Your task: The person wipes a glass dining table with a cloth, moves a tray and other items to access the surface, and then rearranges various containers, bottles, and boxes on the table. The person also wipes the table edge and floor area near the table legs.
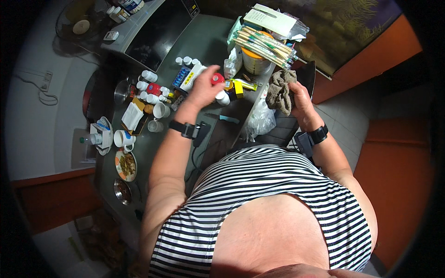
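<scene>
My left hand (204, 89) is over the table among small bottles, its thumb and fingers spread. A red lid (217, 78) shows in the gap between them; contact with it is hard to judge. Just below the thumb stands a white bottle (223, 98), and a white box with a yellow label (193, 77) lies by the fingers. A crumpled grey-brown cloth (281, 92) is gripped in my right hand (301, 99), beyond the table's edge. Close to the left hand are a yellow box (239, 89) and a blue blister pack (181, 76).
Bundled wooden sticks (262, 47) lie across an orange-rimmed tub (256, 64). A blue-handled knife (228, 119) rests near the table edge, beside a hanging plastic bag (261, 120). Leftward are several white bottles (149, 76), a mug (123, 139) and a plate of food (126, 165).
</scene>
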### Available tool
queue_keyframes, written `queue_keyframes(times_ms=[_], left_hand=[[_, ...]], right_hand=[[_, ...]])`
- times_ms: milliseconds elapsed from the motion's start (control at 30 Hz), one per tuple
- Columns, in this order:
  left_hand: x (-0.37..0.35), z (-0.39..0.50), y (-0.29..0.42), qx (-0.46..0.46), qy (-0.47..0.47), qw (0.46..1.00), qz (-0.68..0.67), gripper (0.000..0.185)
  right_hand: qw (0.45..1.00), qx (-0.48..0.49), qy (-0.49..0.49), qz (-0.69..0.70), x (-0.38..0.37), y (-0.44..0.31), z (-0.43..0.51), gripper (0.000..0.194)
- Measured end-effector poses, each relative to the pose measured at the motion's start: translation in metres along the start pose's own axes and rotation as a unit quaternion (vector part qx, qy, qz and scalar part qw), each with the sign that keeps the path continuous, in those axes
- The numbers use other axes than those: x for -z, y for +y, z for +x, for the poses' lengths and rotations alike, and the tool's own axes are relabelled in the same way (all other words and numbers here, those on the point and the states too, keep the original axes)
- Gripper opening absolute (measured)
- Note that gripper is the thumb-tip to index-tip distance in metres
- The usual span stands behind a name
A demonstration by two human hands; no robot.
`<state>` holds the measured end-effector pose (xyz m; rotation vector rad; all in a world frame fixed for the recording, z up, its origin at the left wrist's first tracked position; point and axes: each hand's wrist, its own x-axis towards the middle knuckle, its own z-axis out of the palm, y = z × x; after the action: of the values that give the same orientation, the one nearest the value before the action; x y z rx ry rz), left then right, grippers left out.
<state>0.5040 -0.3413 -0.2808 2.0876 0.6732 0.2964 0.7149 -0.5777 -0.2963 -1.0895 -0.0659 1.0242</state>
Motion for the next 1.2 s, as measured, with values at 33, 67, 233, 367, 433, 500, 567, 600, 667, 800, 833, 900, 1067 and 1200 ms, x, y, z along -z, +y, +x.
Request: queue_keyframes(times_ms=[33,67,233,367,433,500,567,600,667,800,833,900,1067,1200], left_hand=[[-0.014,0.002,0.007,0.002,-0.055,0.996,-0.064,0.066],[-0.033,0.003,0.014,0.049,-0.088,0.981,-0.166,0.072],[-0.102,-0.011,0.029,0.145,-0.195,0.743,-0.623,0.079],[-0.111,-0.025,0.027,0.218,-0.097,0.821,-0.519,0.036],[-0.098,-0.036,0.018,0.219,-0.09,0.82,-0.52,0.036],[-0.082,-0.049,0.006,0.215,-0.073,0.82,-0.526,0.037],[-0.062,-0.065,-0.01,0.197,-0.043,0.839,-0.506,0.038],[-0.05,-0.074,-0.019,0.196,-0.026,0.843,-0.5,0.038],[-0.028,-0.093,-0.035,0.208,0.013,0.848,-0.487,0.035],[-0.006,-0.123,-0.071,0.252,0.053,0.936,-0.241,0.041],[-0.004,-0.128,-0.079,0.263,0.05,0.952,-0.146,0.044],[-0.006,-0.135,-0.09,0.267,0.048,0.963,-0.007,0.052],[-0.014,-0.147,-0.097,0.315,0.061,0.935,0.152,0.054],[-0.009,-0.154,-0.094,0.334,0.081,0.922,0.18,0.055]], right_hand=[[1.0,-0.011,0.008,-0.004,-0.001,-0.001,0.0,0.027],[0.999,0.0,-0.01,-0.032,-0.003,-0.001,-0.001,0.028],[0.961,0.042,-0.118,-0.246,-0.023,0.014,-0.013,0.048],[0.913,-0.011,-0.21,-0.35,-0.037,0.026,-0.021,0.067],[0.87,-0.098,-0.26,-0.406,-0.034,0.011,-0.017,0.064],[0.799,0.059,-0.283,-0.526,-0.033,-0.006,-0.006,0.061],[0.751,0.283,-0.139,-0.579,-0.033,-0.023,0.008,0.056],[0.668,0.363,-0.098,-0.643,-0.028,-0.036,0.014,0.063],[0.608,0.379,-0.013,-0.698,-0.028,-0.055,0.037,0.076],[0.53,0.277,0.035,-0.801,-0.027,-0.073,0.076,0.111],[0.518,0.254,0.034,-0.816,-0.028,-0.073,0.084,0.113],[0.493,0.203,0.035,-0.845,-0.03,-0.068,0.098,0.116],[0.487,0.146,0.012,-0.861,-0.031,-0.056,0.118,0.116],[0.535,0.18,0.048,-0.824,-0.029,-0.044,0.127,0.082]])
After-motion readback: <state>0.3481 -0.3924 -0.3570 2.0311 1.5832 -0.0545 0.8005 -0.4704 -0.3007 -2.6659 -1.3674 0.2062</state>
